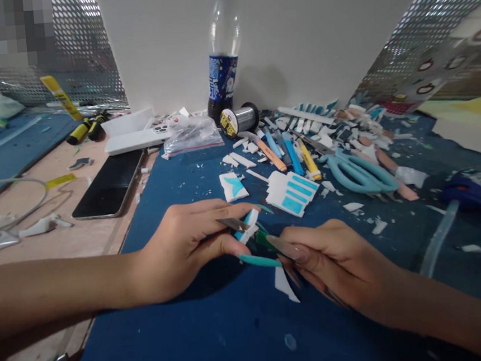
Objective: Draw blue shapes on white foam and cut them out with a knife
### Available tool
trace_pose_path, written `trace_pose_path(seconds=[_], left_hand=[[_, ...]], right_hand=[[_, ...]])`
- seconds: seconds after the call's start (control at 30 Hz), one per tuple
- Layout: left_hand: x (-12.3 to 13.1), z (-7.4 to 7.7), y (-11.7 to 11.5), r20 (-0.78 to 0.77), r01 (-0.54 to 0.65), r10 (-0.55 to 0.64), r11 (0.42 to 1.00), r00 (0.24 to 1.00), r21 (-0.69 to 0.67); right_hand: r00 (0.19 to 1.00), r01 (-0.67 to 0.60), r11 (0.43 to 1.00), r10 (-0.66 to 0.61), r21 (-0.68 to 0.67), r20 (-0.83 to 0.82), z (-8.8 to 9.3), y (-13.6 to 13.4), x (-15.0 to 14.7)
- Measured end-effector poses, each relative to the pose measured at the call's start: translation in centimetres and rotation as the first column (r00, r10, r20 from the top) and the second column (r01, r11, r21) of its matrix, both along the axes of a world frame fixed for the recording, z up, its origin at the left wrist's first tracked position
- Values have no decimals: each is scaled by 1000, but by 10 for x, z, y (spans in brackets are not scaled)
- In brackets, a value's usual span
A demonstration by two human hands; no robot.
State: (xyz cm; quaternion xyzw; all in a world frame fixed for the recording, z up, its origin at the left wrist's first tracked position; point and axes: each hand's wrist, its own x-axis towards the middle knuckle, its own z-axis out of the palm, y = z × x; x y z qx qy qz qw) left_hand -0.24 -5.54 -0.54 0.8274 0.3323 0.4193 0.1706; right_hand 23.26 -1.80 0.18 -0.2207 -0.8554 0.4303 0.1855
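Observation:
My left hand [191, 246] pinches a small white and teal foam piece [249, 227] between thumb and fingertips, low over the blue mat [174, 343]. From the right, my right hand [332, 262] grips a small craft knife [266, 241] with a green part near its front, and the metal blade lies against the foam piece. A curved white scrap [285, 284] shows just below the fingertips. Beyond the hands lie a white foam piece with blue strips [292, 193] and a smaller white and blue piece [233, 187].
Blue-handled scissors [360, 174], coloured cutters [292, 154] and piled foam scraps [324, 134] lie at the back right. A cola bottle [223, 72] stands behind a wire spool [240, 120]. A phone [109, 185] lies left; a blue glue gun [473, 196] lies right.

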Motion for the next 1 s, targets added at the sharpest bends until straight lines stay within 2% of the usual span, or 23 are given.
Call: trace_pose_path(seconds=[0.17, 0.43, 0.6, 0.7, 0.8, 0.87, 1.0], left_hand=[[2, 0, 0, -33, -20, 21, 999, 999, 46], [-1, 0, -1, -18, -82, 82, 996, 997, -40], [-1, 0, -1, -14, -74, 74, 997, 997, -12], [-2, -1, -1, -25, -107, 107, 994, 994, 2], [-2, -3, 1, -41, -150, 154, 984, 987, 94], [-1, -4, 1, -55, -155, 164, 976, 985, 152], [2, -4, -1, -121, -160, 185, 969, 975, 186]], right_hand=[[1000, 4, 1000, -4, 20, -17, 0, 0, -4], [1000, -1, 999, 1, 42, 2, -1, -1, -3], [999, 46, 999, -46, 28, -6, -2, -2, 0], [988, 150, 987, -151, -55, -10, 0, -2, -1], [964, 263, 938, -264, -228, 25, 2, -1, -3], [955, 290, 898, -292, -332, 47, 3, -1, -6], [947, 310, 836, -316, -452, 65, 4, -1, -9]])
